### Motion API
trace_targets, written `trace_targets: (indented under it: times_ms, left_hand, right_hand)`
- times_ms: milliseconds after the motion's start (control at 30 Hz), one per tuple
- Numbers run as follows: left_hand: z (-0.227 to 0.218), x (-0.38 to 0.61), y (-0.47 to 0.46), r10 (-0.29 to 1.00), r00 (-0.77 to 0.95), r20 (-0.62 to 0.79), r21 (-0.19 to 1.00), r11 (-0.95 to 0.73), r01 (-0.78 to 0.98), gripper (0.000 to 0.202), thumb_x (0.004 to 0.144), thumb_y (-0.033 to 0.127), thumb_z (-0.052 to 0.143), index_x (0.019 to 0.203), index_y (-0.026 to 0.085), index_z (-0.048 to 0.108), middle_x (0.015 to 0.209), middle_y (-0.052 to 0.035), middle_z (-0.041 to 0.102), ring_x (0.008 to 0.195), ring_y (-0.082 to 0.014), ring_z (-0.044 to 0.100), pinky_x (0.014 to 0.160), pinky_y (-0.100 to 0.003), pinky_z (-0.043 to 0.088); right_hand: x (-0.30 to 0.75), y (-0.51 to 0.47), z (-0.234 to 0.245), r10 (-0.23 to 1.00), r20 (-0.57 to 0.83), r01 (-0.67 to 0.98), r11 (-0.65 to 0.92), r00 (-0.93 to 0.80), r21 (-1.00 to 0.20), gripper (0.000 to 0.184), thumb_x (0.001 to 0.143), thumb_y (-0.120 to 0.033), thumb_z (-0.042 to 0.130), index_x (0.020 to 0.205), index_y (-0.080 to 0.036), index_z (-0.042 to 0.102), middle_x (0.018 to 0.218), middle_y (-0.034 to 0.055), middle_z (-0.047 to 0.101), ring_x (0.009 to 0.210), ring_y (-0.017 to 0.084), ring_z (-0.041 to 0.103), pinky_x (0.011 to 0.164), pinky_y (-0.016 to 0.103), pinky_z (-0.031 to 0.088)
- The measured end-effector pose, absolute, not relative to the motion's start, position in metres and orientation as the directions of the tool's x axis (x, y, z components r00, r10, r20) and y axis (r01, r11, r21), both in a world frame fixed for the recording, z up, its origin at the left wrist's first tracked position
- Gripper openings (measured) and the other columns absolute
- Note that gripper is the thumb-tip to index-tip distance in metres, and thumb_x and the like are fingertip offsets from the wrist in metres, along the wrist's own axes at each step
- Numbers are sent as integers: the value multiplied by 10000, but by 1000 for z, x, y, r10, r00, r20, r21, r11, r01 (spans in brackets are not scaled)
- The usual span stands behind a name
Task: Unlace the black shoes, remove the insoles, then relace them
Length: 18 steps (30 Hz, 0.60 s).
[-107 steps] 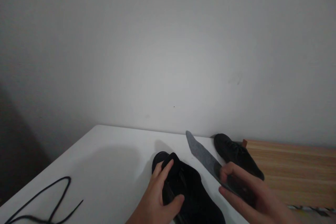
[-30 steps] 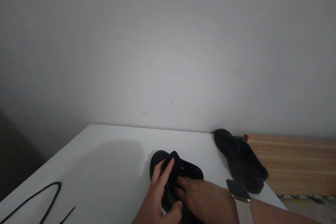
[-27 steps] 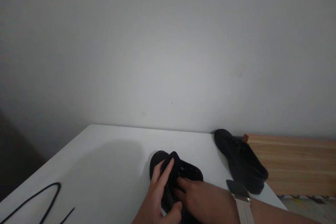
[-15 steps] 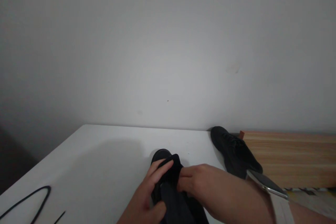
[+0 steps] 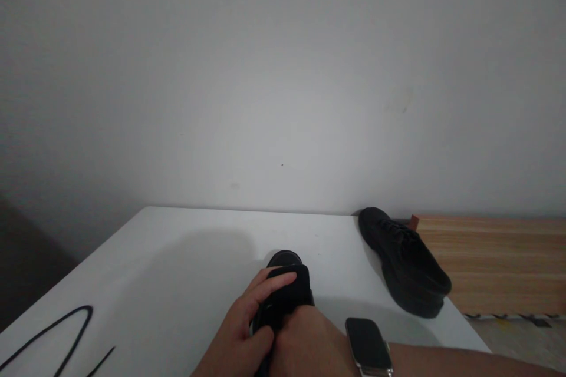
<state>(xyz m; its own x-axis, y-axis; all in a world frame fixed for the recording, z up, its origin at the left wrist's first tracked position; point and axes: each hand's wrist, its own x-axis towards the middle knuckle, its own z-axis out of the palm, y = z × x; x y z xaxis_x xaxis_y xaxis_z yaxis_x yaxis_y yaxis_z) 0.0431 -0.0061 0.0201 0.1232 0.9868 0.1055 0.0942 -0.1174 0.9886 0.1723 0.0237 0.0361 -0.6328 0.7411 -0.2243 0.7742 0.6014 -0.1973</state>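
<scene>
A black shoe point(image 5: 284, 257) lies on the white table with its toe pointing away from me. My left hand point(image 5: 254, 318) is closed on the shoe from the left, its fingers over the raised black tongue point(image 5: 292, 285) and its thumb nearer to me. My right hand point(image 5: 312, 339), with a watch point(image 5: 368, 341) on the wrist, is bent over the shoe just behind the tongue. Its fingers are hidden, apparently down at the shoe's opening. Both hands cover most of the shoe. On the left a black shoelace point(image 5: 79, 339) lies in a loop, with a loose end beside it.
A second black laced shoe point(image 5: 404, 265) rests at the table's right edge, near the wall point(image 5: 283, 70). Beyond that edge is a wood-grain board point(image 5: 495, 259). The white table point(image 5: 186, 283) meets the wall at the back.
My right hand has moved left and nearer to me, from the shoe's right side to over its opening. The left hand still holds the tongue. The view has shifted slightly.
</scene>
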Motion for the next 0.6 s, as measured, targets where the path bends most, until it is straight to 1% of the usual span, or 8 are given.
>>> trace_targets:
  times_ms: [100,233,333,400,467,500,533,600]
  left_hand:
    - [16,42,-6,990,115,82,989,-95,116,721,609,51,454,1254,308,649,1477,11,469,1446,-292,281,1203,-525,69]
    - [11,41,-7,994,100,46,985,-61,158,734,624,43,449,1292,295,621,1509,8,434,1468,-288,217,1199,-531,23]
    - [10,41,-8,993,113,22,981,-43,187,731,651,48,453,1324,299,590,1531,8,404,1483,-279,162,1194,-535,-1]
    - [11,41,-8,991,129,34,980,-58,190,716,668,58,458,1332,298,580,1527,0,410,1485,-279,154,1195,-538,14]
    - [14,41,-9,989,129,66,976,-91,196,698,677,62,462,1323,296,585,1502,-9,445,1479,-279,183,1200,-533,45]
    - [16,41,-9,987,127,97,973,-121,199,681,679,65,468,1308,292,596,1481,-16,471,1467,-283,224,1203,-527,77]
    - [19,42,-10,983,128,134,967,-158,200,659,685,70,478,1294,285,605,1458,-24,495,1446,-288,278,1203,-519,117]
    - [23,44,-13,969,131,211,951,-235,203,602,713,88,504,1277,270,610,1414,-41,536,1386,-291,388,1195,-491,207]
  right_hand:
    - [169,25,29,737,-301,797,563,-605,-221,219,757,-59,577,819,-151,765,659,107,737,568,210,705,292,222,251]
    - [165,27,38,634,-412,732,668,-655,-136,239,776,-20,571,893,-107,761,780,126,763,674,223,735,323,237,265]
    - [161,25,54,600,-392,686,717,-697,-122,219,829,-44,553,898,-85,757,805,129,763,712,233,740,335,262,273]
    - [158,24,66,581,-406,665,741,-705,-95,210,841,-45,559,904,-82,755,828,121,765,738,231,742,345,271,287]
    - [157,22,73,563,-451,650,759,-693,-50,201,838,-32,573,918,-76,752,858,115,766,763,227,741,353,278,292]
    - [157,21,74,557,-466,642,766,-687,-33,198,841,-26,574,917,-71,751,856,113,766,763,224,739,356,281,295]
    - [158,21,73,551,-460,629,777,-696,-22,189,845,-28,576,905,-69,750,842,110,766,752,221,735,363,282,304]
    - [162,20,67,530,-388,579,815,-754,-10,150,849,-58,601,842,-80,750,793,100,761,716,218,722,394,285,340]
